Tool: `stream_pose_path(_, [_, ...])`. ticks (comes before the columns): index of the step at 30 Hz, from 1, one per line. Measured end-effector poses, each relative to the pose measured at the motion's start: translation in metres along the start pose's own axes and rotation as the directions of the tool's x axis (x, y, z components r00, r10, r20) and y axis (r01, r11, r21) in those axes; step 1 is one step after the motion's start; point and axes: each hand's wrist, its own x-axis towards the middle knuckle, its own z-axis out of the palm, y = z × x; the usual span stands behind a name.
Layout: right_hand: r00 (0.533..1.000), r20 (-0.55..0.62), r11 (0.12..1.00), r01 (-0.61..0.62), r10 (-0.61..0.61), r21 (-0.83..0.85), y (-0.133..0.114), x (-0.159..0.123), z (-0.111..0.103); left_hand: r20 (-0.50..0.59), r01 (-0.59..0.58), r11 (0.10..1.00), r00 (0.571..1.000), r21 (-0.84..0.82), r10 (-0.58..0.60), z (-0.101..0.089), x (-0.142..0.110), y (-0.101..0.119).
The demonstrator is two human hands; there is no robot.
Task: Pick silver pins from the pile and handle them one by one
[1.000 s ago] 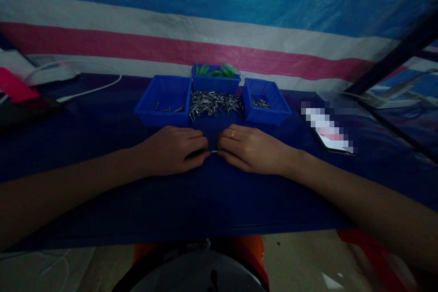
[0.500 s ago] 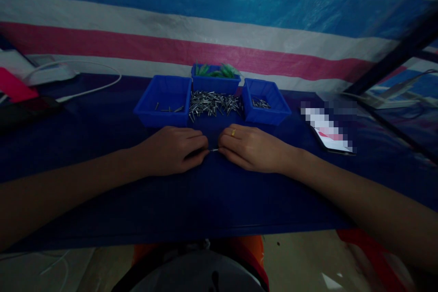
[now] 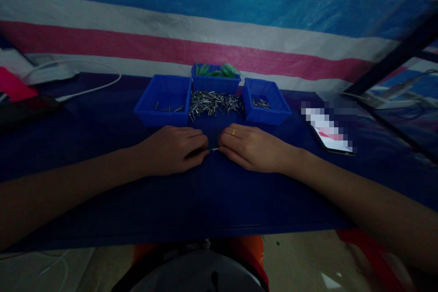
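Between my two hands stretches a thin metal pin (image 3: 214, 149), its ends hidden in my fingertips. My left hand (image 3: 178, 150) pinches its left end between thumb and finger, the other fingers curled. On the other end, my right hand (image 3: 248, 148) is closed, with a yellow ring on one finger. Just beyond the hands a heap of small metal pins (image 3: 212, 102) lies on the blue table (image 3: 205, 205). A blue bin (image 3: 164, 118) left of the heap holds a few pins; a smaller blue bin (image 3: 268, 116) on the right holds several.
Behind the heap, a third blue bin (image 3: 217, 86) contains green items in clear wrapping. A phone (image 3: 328, 132) lies at the right. White cable (image 3: 99, 86) and a pink item (image 3: 15, 84) are at the far left. Striped sheeting (image 3: 205, 13) hangs behind the table.
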Motion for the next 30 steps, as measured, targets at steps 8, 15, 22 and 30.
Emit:
stream_pose_path(8, [1.0, -0.013, 1.0, 0.015, -0.015, 0.026, 0.0019, 0.0002, 0.0, 0.008, 0.073, 0.994, 0.997, -0.082, -0.072, -0.0009, -0.0006, 0.001])
stream_pose_path(15, [0.999, 0.008, 0.998, -0.034, 0.034, 0.044, 0.0006, 0.0002, 0.0002, -0.024, 0.017, 1.0, 1.0, 0.022, -0.017, 0.001, -0.0001, 0.0006])
stream_pose_path(22, [1.0, 0.022, 0.998, -0.022, 0.021, 0.055, 0.0007, -0.0001, -0.0017, -0.047, 0.004, 1.0, 0.999, 0.015, -0.003, -0.0005, -0.001, 0.0022])
stream_pose_path(30, [1.0, 0.031, 0.999, 0.001, -0.003, 0.045, 0.0023, -0.0001, -0.0005, -0.074, -0.018, 1.0, 0.997, 0.01, 0.019, 0.0004, -0.0016, 0.0016])
